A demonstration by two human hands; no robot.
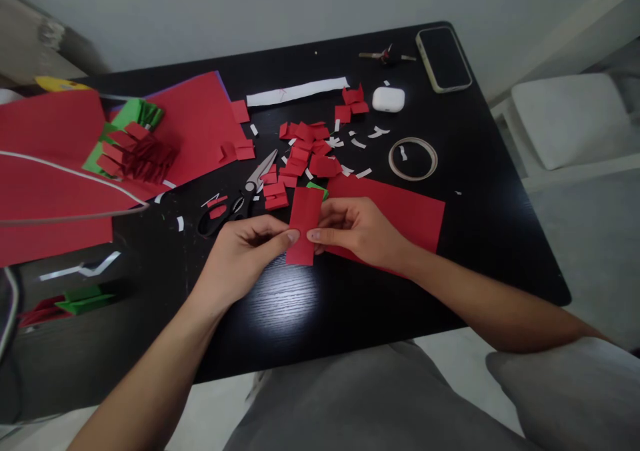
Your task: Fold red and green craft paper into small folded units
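A black table (480,237) is set against a pale wall (280,11). Over its near part, a red paper strip (307,214) is pinched at both sides by the left hand (237,257) and the right hand (363,231), thumbs on top. Beyond it, folded red pieces (300,152) and scissors (251,186) are strewn; farther off, a white case (389,99) and a phone (444,59) are placed.

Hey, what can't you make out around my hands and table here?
In the head view:
Left hand: index fingertip, hidden behind the red strip.
Green piece: partly hidden by that strip.
Far-left red sheet: cut off by the left edge.
White strip: marks too small to read.
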